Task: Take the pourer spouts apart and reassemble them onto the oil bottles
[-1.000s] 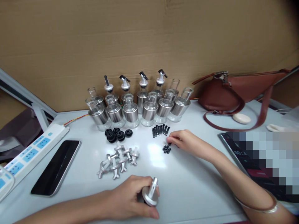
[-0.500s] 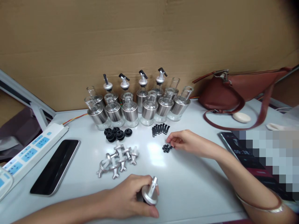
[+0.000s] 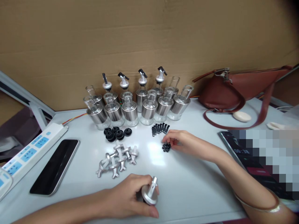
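My left hand (image 3: pixel 130 199) is closed around a silver pourer spout (image 3: pixel 150 193), its thin tube pointing up; a dark part shows below the disc. My right hand (image 3: pixel 178 140) reaches over a small pile of black rings (image 3: pixel 166 147), its fingers bent and apart, with nothing plainly held between them. Black flip levers (image 3: pixel 160 128) lie in a row just behind the rings. Loose silver spouts (image 3: pixel 116 160) lie in a heap to the left, and behind them sit several black rubber stoppers (image 3: pixel 115 133).
Glass bottles with steel bands (image 3: pixel 129 110) stand in two rows at the back, several with pourers fitted. A power strip (image 3: pixel 30 152) and phone (image 3: pixel 56 166) lie left. At right are a brown bag (image 3: pixel 219 90), white oval object (image 3: pixel 242 116) and a device showing a timer (image 3: pixel 243 152).
My right hand has shifted slightly left, its fingers now further over the black rings. My left hand keeps the pourer spout in the same place.
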### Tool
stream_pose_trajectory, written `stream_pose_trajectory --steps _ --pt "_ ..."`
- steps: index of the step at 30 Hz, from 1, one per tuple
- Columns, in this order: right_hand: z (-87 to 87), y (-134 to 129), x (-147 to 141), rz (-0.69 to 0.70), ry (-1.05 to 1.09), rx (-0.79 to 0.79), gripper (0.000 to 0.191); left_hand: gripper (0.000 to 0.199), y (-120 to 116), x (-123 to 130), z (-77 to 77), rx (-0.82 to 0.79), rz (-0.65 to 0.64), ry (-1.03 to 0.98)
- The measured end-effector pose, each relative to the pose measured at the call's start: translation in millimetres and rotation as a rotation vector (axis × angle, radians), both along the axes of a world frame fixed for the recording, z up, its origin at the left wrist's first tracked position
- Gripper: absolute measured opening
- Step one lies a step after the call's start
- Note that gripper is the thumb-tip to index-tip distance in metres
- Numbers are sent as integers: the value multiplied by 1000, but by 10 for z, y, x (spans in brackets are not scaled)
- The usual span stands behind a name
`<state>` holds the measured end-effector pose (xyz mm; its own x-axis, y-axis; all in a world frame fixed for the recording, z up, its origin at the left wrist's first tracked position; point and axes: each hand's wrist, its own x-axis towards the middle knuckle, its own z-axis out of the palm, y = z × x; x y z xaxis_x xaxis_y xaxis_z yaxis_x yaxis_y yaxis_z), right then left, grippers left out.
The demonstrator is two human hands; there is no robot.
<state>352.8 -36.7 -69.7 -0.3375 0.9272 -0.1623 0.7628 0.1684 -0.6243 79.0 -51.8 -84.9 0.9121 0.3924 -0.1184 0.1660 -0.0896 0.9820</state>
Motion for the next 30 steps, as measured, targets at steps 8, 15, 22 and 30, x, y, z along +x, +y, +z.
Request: stream_pose_trajectory --steps 8,15,22,30 --pt "83 -55 -56 71 -34 -46 36 64 4 10 16 0 -5 4" --pt "61 -46 -88 85 -4 -42 26 63 7 17 19 -4 1 15" --pt "83 -63 -140 101 9 -9 25 62 11 22 35 15 8 16" --pt "38 -75 -146 116 23 27 25 59 18 35 33 13 1 3"
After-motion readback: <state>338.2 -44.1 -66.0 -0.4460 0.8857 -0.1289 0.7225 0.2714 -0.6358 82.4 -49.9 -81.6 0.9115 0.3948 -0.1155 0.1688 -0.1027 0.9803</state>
